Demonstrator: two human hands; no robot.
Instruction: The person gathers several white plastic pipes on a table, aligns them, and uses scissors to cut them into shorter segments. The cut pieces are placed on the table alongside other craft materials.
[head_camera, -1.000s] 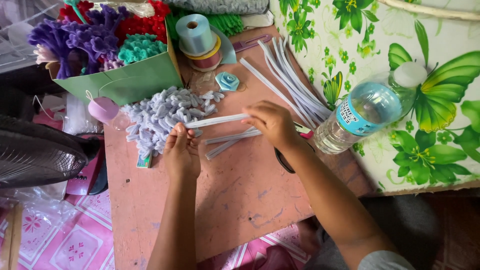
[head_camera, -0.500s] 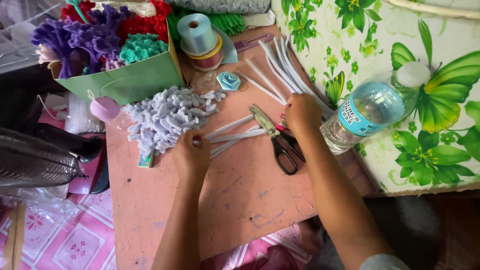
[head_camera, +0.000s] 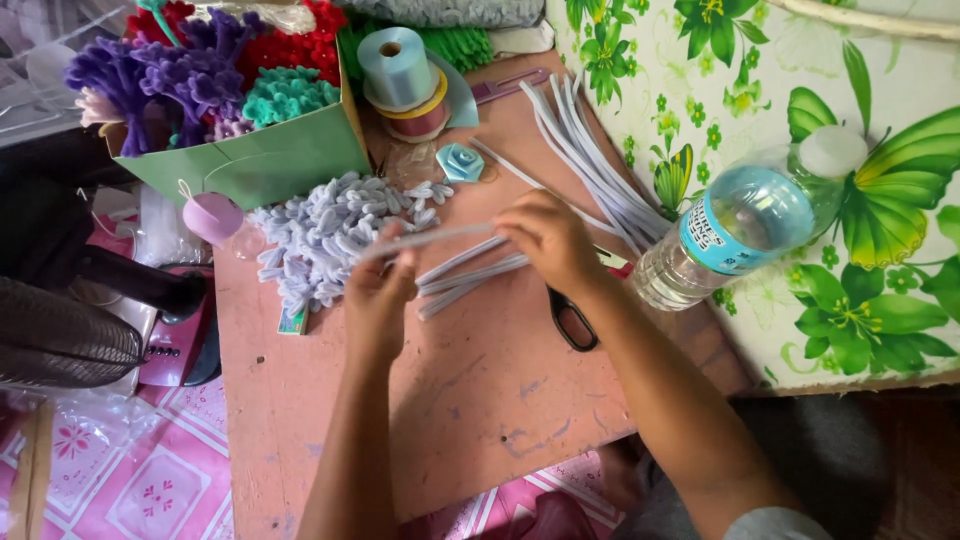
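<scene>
Left hand: fingers pinch stem's left end.
Right hand: fingers clamp right end.
Fuzzy stem, frame centre: light, bendy, probably best held by its ends.

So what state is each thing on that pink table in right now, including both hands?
Left hand: grip pinching one end of the pale grey pipe cleaner.
Right hand: holding its other end, stem stretched level above the table.
Clear plastic water bottle: lying on its side, white cap on.
Black-handled scissors: flat on the table, blades hidden.
Light blue ribbon spool: upright, stacked on other spools.
Green paper bag: open, full of coloured fuzzy pieces.
</scene>
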